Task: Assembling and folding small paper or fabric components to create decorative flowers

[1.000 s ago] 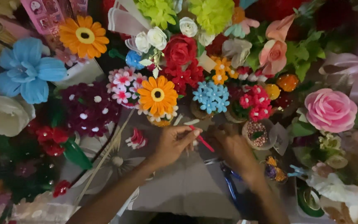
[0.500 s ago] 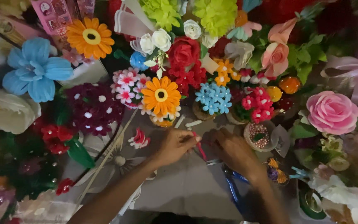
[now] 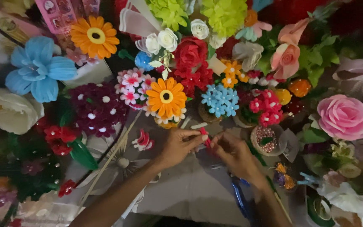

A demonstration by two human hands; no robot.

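At centre frame, both hands, left (image 3: 180, 145) and right (image 3: 232, 152), pinched a small red paper strip (image 3: 205, 137) below the orange paper daisy (image 3: 166, 97); shaping appeared underway, needing steady fingertip control.

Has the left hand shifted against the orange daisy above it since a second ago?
No. The left hand still sits just below the orange daisy, pinching the small red piece with the right hand; only the camera drifted.

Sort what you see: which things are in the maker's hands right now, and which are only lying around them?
In hand: small red strip, pinched between left hand and right hand.

Lying about: orange daisy, blue flower cluster, pink rose, blue-handled tool.
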